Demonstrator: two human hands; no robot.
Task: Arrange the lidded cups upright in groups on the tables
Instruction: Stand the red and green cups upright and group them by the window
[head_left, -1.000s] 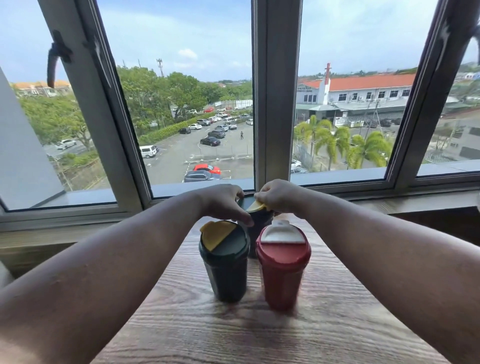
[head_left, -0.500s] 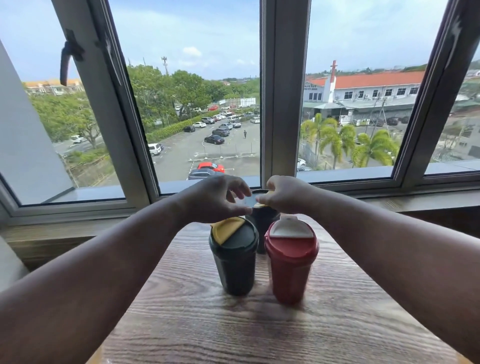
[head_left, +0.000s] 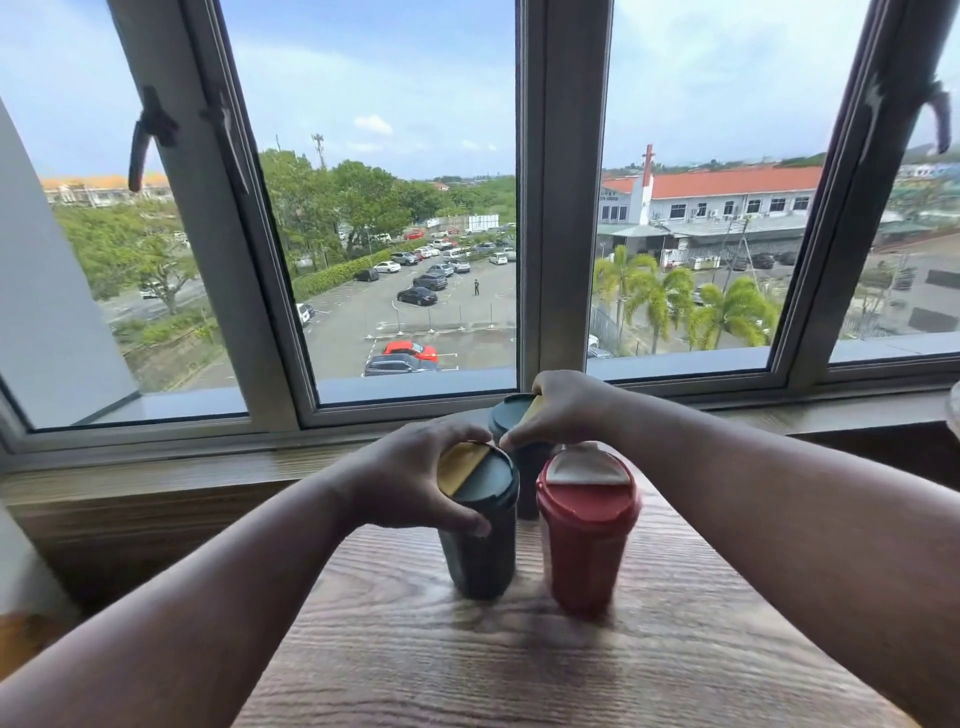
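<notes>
**Three lidded cups, two hands, one tight cluster**

Three cups standing upright on the wood-grain table (head_left: 597, 670), bunched near the window sill (head_left: 156, 467). Closest at 7 o'clock of the cluster: dark green cup with yellow flap (head_left: 480, 530). Just beside it at 5 o'clock: red cup with white flap (head_left: 587, 530). Tucked behind both at 12 o'clock, largely hidden: rear dark cup (head_left: 511, 415), only its lid and a strip of body showing.

Left hand (head_left: 410, 483) wrapped around the near green cup just under the lid, thumb across the front wall, fingers curled over the far rim. Probably a steadying hold, or a grip for nudging the cup closer to its neighbours (cannot tell which from a single view).

Right hand (head_left: 566, 410) reaching over the red cup to the rear one, fingertips clenched on the lid edge by the yellow flap. Likely seating or turning that cup from above, since no room at its sides for a full grasp.

Green and red cups close but seemingly not touching; rear cup's contact with them hidden.

Judged near done for this group: all three erect, lids on, only fine spacing left. Main risk: right forearm passing low over the red lid, so a careless withdrawal could tip it.

Outside the glass: car park, palms, red-roofed building.
</notes>
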